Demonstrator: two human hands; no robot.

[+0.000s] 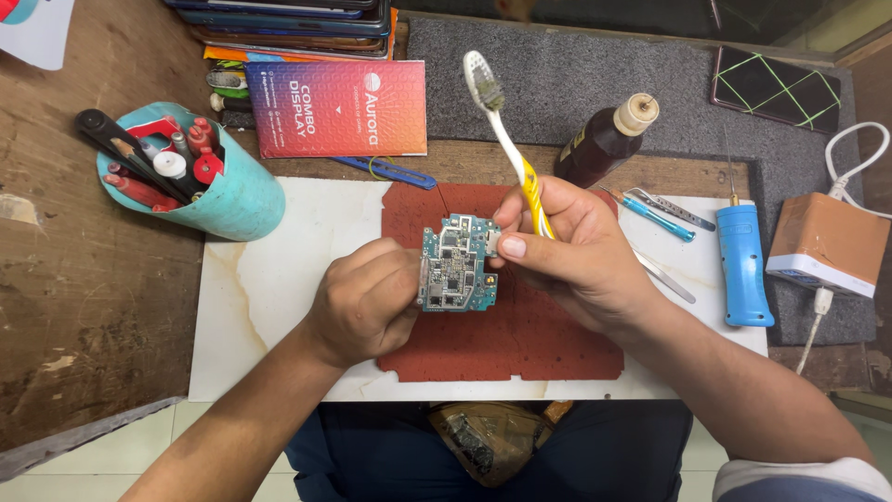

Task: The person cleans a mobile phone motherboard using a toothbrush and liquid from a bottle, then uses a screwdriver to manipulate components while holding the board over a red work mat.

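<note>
left hand (364, 302) pinching teal circuit board (457, 263) | right hand (567, 249) gripping yellow-white toothbrush (506, 139), thumb on board | pitted red mat (520, 339), possibly rubber

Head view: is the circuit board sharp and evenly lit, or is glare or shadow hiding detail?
Head view: the circuit board is sharp, chips distinct, no glare; lighting is soft and even, with only faint shadow under the left hand and right hand on the red mat; the toothbrush head is slightly soft; straight edges bow near the frame borders.
</note>
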